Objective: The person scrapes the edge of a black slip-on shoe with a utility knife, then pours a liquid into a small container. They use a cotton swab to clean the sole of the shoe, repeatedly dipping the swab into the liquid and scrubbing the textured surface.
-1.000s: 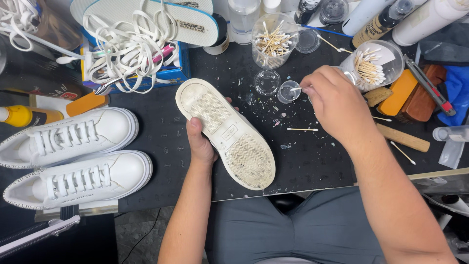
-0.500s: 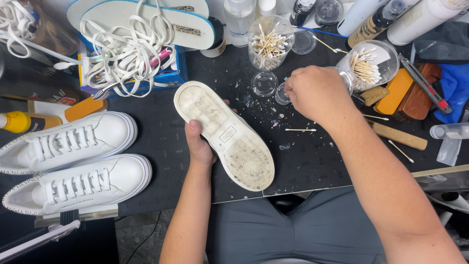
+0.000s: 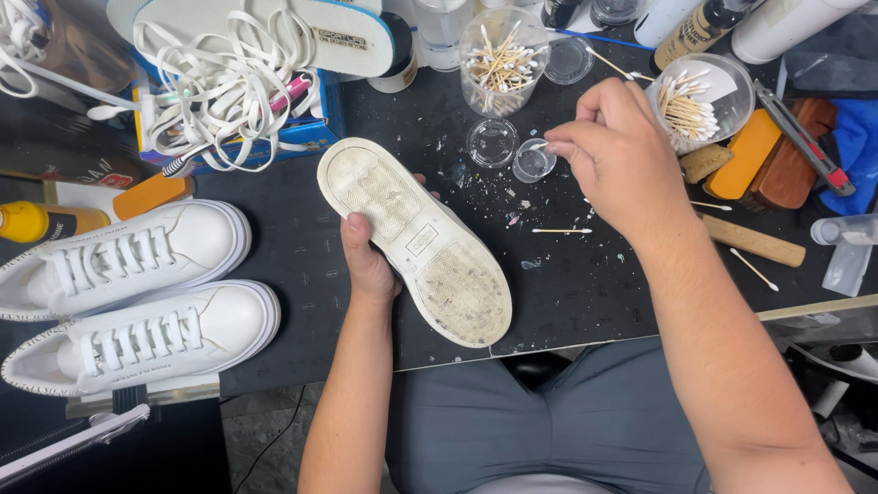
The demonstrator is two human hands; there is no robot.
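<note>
1. One white rubber-soled sneaker (image 3: 416, 245) is in your left hand (image 3: 369, 265), sole up over the black mat (image 3: 567, 284); fingers curled round its side, thumb on the rim. The tread is ribbed and grimy, darker at the heel.
2. Your right hand (image 3: 615, 155) pinches a thin cotton swab (image 3: 540, 144), its tip at a small clear plastic cup (image 3: 532, 161).
3. A second clear round cup (image 3: 492, 143) sits just beside the first.
4. Two clear tubs of wooden-stick swabs: one tall (image 3: 504, 64), one tipped toward you (image 3: 700, 102).
5. Loose swabs lie on the paint-flecked mat; one (image 3: 561, 230) is near your right wrist.
6. Two clean white leather sneakers (image 3: 137, 297) stand laced, side by side, at left.
7. A tangle of white flat laces (image 3: 224, 91) tops a blue box; a teal-edged white insole (image 3: 274, 32) lies above.
8. A yellow bottle (image 3: 37, 221) lies at the far left edge.
</note>
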